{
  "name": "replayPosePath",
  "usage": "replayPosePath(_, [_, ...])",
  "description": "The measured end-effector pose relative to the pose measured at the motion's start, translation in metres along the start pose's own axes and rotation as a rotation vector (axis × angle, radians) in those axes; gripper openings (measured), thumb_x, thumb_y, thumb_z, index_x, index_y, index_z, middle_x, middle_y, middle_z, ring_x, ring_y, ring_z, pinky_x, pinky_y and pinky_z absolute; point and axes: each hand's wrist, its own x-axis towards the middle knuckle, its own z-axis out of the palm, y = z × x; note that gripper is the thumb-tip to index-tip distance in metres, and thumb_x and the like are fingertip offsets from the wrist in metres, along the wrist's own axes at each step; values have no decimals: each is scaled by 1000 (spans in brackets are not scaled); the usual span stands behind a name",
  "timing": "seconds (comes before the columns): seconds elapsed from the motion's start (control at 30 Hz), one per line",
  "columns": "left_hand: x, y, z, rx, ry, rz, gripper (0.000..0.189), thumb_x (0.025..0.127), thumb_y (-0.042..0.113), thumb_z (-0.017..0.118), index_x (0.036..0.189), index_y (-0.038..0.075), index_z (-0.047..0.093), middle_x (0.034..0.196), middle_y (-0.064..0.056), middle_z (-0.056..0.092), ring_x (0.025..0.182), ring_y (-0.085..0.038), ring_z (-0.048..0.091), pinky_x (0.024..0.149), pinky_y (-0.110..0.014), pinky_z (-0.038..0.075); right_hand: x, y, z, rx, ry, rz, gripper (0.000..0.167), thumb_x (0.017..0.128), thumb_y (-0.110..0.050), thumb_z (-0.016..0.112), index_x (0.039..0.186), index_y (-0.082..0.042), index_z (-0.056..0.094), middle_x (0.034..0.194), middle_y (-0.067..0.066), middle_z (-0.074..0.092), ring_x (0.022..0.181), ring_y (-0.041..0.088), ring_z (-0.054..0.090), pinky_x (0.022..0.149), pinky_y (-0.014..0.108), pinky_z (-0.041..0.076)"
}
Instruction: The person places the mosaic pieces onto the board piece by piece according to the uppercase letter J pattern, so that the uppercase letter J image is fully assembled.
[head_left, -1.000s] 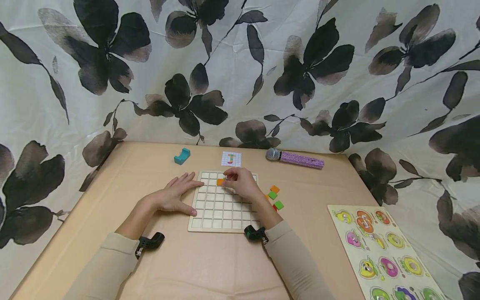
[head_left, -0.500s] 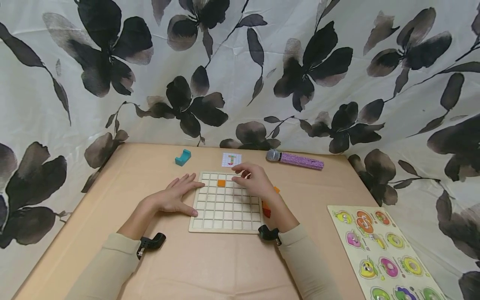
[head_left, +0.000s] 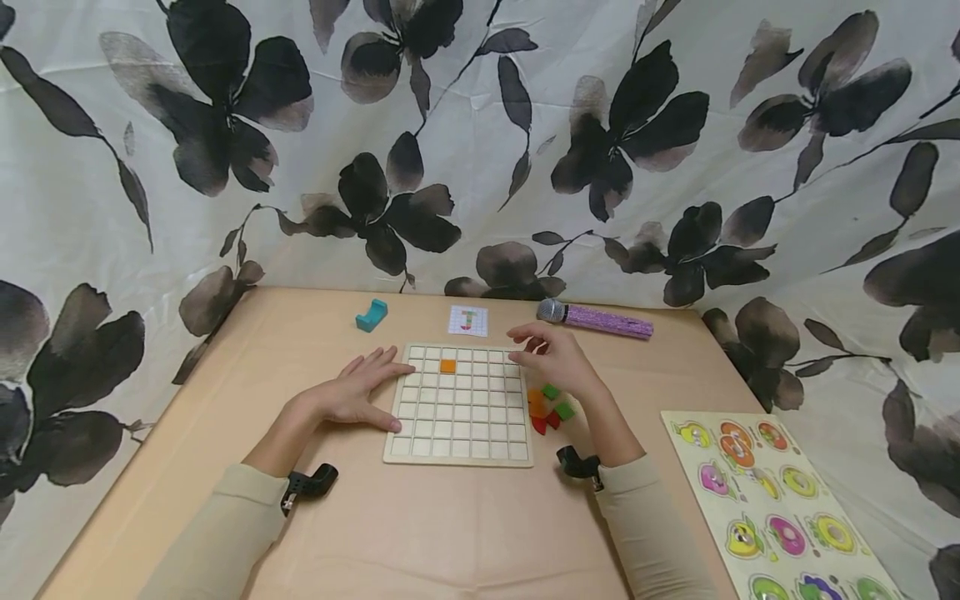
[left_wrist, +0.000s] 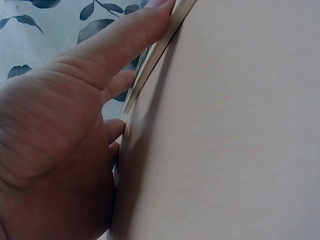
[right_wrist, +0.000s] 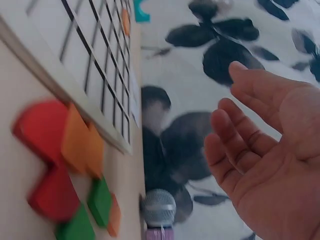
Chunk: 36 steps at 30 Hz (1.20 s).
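A pale wooden grid board [head_left: 457,417] lies on the table, with one orange square tile [head_left: 447,367] in its upper rows. My left hand [head_left: 352,390] rests along the board's left edge, fingers straight, thumb touching the rim; the left wrist view shows the thumb [left_wrist: 135,37] against the board's side. Over the board's upper right corner hovers my right hand [head_left: 555,357], fingers loosely bent and nothing between them. Beside the board's right edge lie green tiles [head_left: 564,410], orange tiles [head_left: 537,403] and rounded red pieces [right_wrist: 42,130].
Behind the board sits a small card [head_left: 468,321] printed with a coloured J-like figure on a grid. A purple glittery microphone [head_left: 607,322] and a teal curved block [head_left: 372,315] lie at the back. A fruit-picture board [head_left: 780,500] is at the right.
My right hand has left the orange tile on the board and moved rightward, uncovering the loose pieces. The left hand stays at the board's left edge.
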Motion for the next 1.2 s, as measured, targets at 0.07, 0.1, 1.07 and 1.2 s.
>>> replayPosePath(0.07, [0, 0, -1, -3, 5, 3, 99, 78, 56, 86, 158, 19, 42, 174, -24, 7, 161, -46, -1, 127, -66, -3, -1, 4, -9, -13, -6, 13, 32, 94, -13, 77, 126, -10, 73, 120, 12, 72, 96, 24, 64, 87, 37, 54])
replayPosePath(0.1, [0, 1, -1, -5, 7, 6, 99, 78, 56, 86, 158, 19, 43, 174, -24, 7, 161, -47, -1, 127, -66, -3, -1, 7, -13, -25, -9, 23, 32, 94, -14, 77, 126, -11, 73, 120, 13, 71, 97, 24, 64, 86, 35, 54])
replayPosePath(1.07, [-1, 3, -4, -2, -7, 12, 99, 77, 57, 86, 158, 19, 42, 174, -23, 8, 161, -46, 0, 127, -66, -2, -15, 61, -47, -45, -328, 202, 30, 90, 3, 74, 120, 0, 74, 100, 14, 74, 88, 23, 60, 78, 24, 51])
replayPosePath(1.2, [-3, 2, -4, -8, -8, 5, 100, 77, 56, 87, 158, 19, 42, 174, -23, 7, 161, -46, 0, 127, -66, -3, -14, 67, -44, -17, -358, 223, 25, 89, 0, 79, 114, -2, 77, 94, 14, 72, 84, 23, 58, 72, 23, 50])
